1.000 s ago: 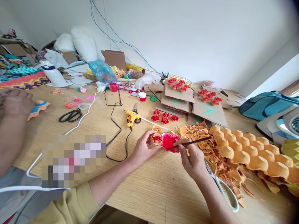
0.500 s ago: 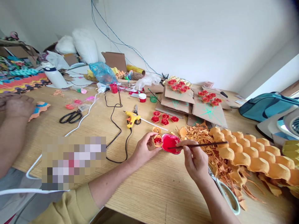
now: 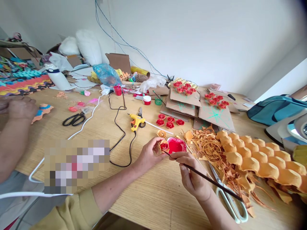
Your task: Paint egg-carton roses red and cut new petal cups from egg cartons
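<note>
My left hand (image 3: 150, 153) pinches a small orange paper rose (image 3: 163, 146) that is partly painted red. My right hand (image 3: 190, 174) grips a thin dark paintbrush (image 3: 206, 179), and its tip touches the rose. A small dish of red paint (image 3: 176, 145) sits on the wooden table (image 3: 148, 191) just behind the rose. Another unpainted orange rose (image 3: 161, 133) lies a little farther back.
An orange egg tray (image 3: 259, 158) and cut scraps (image 3: 207, 145) lie right. White-handled scissors (image 3: 230, 198) rest by my right wrist. A yellow glue gun (image 3: 136, 121), red roses (image 3: 169, 121), cardboard sheets (image 3: 216, 113) and black scissors (image 3: 74, 119) sit farther back. Another person's hand (image 3: 20, 107) rests at left.
My right hand has swung the brush from the paint dish over to the rose, with the handle now pointing down to the right. My left hand has kept the rose in place.
</note>
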Demonstrator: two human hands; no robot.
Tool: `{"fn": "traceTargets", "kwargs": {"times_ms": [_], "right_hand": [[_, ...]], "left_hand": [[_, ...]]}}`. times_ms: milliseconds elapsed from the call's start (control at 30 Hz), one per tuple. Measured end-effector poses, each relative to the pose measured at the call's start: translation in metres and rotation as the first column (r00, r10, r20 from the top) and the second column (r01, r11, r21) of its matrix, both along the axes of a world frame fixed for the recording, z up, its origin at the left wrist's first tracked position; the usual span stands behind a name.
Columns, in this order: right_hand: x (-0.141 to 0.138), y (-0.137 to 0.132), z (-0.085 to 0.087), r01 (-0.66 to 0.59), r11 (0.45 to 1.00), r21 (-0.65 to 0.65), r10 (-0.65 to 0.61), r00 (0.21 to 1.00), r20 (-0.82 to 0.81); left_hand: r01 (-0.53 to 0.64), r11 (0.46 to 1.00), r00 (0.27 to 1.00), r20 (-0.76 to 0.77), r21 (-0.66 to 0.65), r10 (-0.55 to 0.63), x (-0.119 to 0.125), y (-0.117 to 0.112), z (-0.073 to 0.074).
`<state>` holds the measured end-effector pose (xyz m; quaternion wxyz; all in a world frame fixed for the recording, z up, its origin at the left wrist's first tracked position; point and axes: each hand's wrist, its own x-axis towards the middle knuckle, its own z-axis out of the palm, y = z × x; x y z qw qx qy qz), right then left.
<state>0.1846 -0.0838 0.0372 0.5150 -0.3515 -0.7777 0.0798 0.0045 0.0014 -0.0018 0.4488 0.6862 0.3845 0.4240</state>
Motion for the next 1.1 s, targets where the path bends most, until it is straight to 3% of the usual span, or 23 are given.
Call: {"fn": "traceTargets", "kwargs": {"times_ms": [133, 400, 633, 900, 1100], "right_hand": [[0.0019, 0.0009, -0.0014, 0.012, 1.0, 0.014, -0.013, 0.997, 0.071], [0.0079, -0.0037, -0.0042, 0.009, 0.999, 0.039, -0.008, 1.0, -0.007], [0.0001, -0.0007, -0.0009, 0.022, 1.0, 0.016, -0.023, 0.998, 0.064], [0.0053, -0.0027, -0.0057, 0.022, 1.0, 0.021, -0.021, 0.998, -0.06], [0.0028, 0.0004, -0.0016, 0.024, 1.0, 0.001, -0.024, 0.999, 0.03]], "left_hand": [[-0.003, 1.0, 1.0, 0.004, -0.001, 0.003, 0.0002, -0.0006, 0.0008], [-0.043, 0.998, 0.999, -0.031, 0.039, 0.045, 0.0011, 0.0011, -0.0018], [-0.029, 0.999, 0.999, -0.021, 0.018, 0.029, 0.0001, -0.0015, 0.003], [-0.032, 0.999, 0.999, -0.006, -0.033, 0.032, 0.0007, 0.0016, -0.0008], [0.013, 0.998, 0.999, 0.045, -0.055, -0.011, -0.0001, 0.0022, -0.0016]]}}
